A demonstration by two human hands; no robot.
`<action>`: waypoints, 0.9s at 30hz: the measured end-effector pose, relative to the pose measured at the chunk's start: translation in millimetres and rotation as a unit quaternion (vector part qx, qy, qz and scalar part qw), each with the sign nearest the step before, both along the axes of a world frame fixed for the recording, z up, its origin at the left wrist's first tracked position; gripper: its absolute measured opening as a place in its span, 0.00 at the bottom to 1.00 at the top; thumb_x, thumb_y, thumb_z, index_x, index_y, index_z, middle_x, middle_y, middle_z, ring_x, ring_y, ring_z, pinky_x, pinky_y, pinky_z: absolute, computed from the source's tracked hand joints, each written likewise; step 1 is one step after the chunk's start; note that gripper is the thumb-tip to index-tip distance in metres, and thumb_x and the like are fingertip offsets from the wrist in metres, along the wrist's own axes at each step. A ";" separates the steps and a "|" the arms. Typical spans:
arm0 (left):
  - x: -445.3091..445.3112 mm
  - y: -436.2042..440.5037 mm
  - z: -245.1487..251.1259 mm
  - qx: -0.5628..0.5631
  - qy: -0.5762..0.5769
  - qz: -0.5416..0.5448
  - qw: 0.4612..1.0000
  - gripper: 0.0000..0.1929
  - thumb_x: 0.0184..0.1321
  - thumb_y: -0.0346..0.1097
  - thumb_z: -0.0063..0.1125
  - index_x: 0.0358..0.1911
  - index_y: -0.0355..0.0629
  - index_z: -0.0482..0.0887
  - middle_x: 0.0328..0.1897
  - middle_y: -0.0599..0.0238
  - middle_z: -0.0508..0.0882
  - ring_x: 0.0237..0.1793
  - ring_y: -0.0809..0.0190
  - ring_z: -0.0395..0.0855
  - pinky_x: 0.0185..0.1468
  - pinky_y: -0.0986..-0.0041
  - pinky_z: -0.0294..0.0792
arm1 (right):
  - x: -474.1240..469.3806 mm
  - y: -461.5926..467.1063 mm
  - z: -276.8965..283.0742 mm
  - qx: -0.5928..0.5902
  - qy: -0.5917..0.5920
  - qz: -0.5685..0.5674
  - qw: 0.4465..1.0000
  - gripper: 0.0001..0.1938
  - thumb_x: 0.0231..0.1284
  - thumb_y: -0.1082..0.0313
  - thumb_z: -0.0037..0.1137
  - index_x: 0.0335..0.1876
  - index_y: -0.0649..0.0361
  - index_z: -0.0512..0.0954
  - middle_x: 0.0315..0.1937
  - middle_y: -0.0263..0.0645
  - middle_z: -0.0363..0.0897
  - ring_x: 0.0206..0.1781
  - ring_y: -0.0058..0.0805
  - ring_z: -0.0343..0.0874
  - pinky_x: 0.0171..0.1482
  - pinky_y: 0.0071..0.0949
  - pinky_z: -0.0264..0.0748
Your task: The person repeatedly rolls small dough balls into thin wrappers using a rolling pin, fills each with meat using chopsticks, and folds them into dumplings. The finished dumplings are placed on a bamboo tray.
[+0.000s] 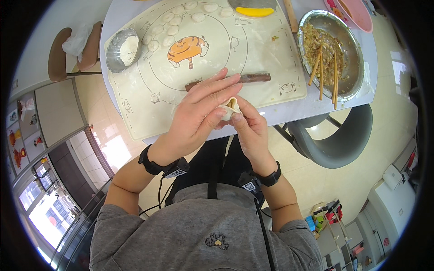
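Observation:
Between my two hands is a partly folded dumpling (230, 109), its wrapper gaping at the top over brown filling. My left hand (200, 108) cups it from the left, thumb against the dough and fingers stretched out over the mat. With thumb and forefinger, my right hand (249, 123) pinches the wrapper's near right edge. Just beyond my fingers a dark wooden rolling pin (256, 78) lies on the pale silicone mat (271, 57), partly covered by my left hand. Several round dough pieces (174, 21) are spread toward the mat's far side.
A metal bowl of flour (123, 50) stands at the left. On the right, a steel basin (352, 57) holds chopped filling and chopsticks (321, 78). A dough scraper with a yellow handle (254, 12) lies at the back, near a pink bowl (362, 17). A grey chair (339, 145) adjoins the table.

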State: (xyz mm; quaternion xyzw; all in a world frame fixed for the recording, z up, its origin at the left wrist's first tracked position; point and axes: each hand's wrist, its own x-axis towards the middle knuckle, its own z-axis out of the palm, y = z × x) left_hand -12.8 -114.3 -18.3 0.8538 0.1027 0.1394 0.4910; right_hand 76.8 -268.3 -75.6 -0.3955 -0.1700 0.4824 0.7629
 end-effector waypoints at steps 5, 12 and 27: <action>-4.2 3.7 -4.4 0.009 -0.020 -0.003 1.000 0.18 0.74 0.33 0.51 0.64 0.42 0.84 0.73 0.57 0.80 0.79 0.46 0.67 0.79 0.53 0.60 | -1.7 -1.4 1.0 -0.020 -0.025 0.015 0.999 0.23 0.79 0.73 0.50 0.76 0.64 0.69 0.64 0.41 0.78 0.57 0.27 0.81 0.56 0.30 0.82; -2.4 -20.9 -13.6 -0.408 -0.072 0.056 0.908 0.30 0.80 0.50 0.44 0.79 0.46 0.64 0.86 0.56 0.60 0.84 0.50 0.56 0.83 0.53 0.49 | -9.8 4.3 7.6 -0.097 -0.160 -0.042 0.981 0.28 0.68 0.73 0.63 0.73 0.60 0.73 0.56 0.42 0.80 0.59 0.31 0.77 0.61 0.32 0.75; -8.4 -21.4 -29.8 -0.774 -0.005 0.053 0.631 0.30 0.78 0.49 0.37 0.80 0.46 0.60 0.79 0.62 0.68 0.79 0.53 0.65 0.79 0.56 0.58 | -6.8 15.7 -5.8 -0.177 -0.597 -0.161 0.766 0.23 0.53 0.71 0.74 0.58 0.46 0.87 0.64 0.36 0.74 0.66 0.44 0.68 0.66 0.42 0.63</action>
